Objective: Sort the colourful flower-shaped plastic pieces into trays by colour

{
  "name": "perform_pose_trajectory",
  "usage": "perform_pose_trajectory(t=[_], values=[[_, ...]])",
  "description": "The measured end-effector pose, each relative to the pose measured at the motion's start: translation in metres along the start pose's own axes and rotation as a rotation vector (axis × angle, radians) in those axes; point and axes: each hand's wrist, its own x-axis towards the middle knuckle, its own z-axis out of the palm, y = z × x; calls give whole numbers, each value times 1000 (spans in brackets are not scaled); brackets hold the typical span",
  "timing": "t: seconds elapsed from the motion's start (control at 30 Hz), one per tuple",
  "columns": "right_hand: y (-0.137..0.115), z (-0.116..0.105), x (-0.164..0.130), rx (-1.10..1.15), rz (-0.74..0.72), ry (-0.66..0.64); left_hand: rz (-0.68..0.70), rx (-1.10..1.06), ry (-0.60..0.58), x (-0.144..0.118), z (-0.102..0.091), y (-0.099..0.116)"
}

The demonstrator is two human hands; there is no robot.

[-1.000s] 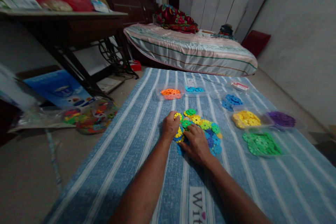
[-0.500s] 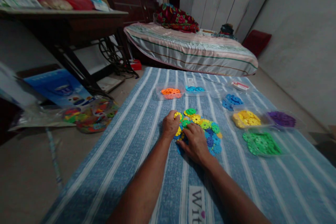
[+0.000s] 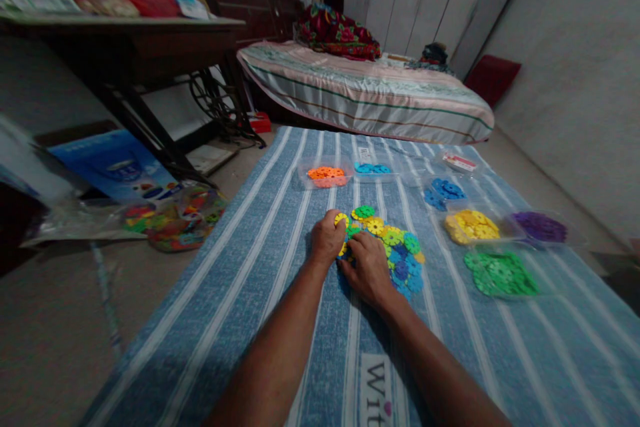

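A mixed pile of notched, flower-shaped plastic discs (image 3: 393,237) in yellow, green and blue lies on the striped cloth. At its left edge my left hand (image 3: 327,239) is closed, with a yellow notched disc (image 3: 341,220) at its fingertips. My right hand (image 3: 369,267) rests over the near left part of the pile, its fingers curled down among the discs. Whatever its fingertips pinch is hidden beneath the hand. A pair of green and yellow discs (image 3: 364,212) lies just beyond the pile.
Clear trays hold orange discs (image 3: 327,177), light blue discs (image 3: 373,169), yellow discs (image 3: 473,225), purple discs (image 3: 540,227) and green discs (image 3: 503,273). Blue discs (image 3: 445,192) lie behind the yellow ones. A bed (image 3: 370,93) stands beyond the table; a sewing-machine table (image 3: 125,27) is at left.
My right hand has shifted slightly toward my left hand, and fewer discs show between them. The left hand keeps its place beside the yellow disc.
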Motion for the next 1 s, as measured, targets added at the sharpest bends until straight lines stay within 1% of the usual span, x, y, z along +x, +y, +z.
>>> perform_pose_trajectory(t=[0.17, 0.37, 0.7, 0.87, 1.0], values=[[0, 0, 1, 4, 3, 6, 5, 102, -19, -3, -1, 5], [3, -1, -1, 28, 4, 50, 32, 146, -16, -4, 1, 5], [11, 3, 0, 211, 141, 111, 38, 166, -25, -4, 0, 5], [9, -1, 0, 303, 193, 105, 43, 172, -24, -5, 0, 6], [8, -10, 2, 415, 254, 72, 22, 182, -40, -5, -2, 8]])
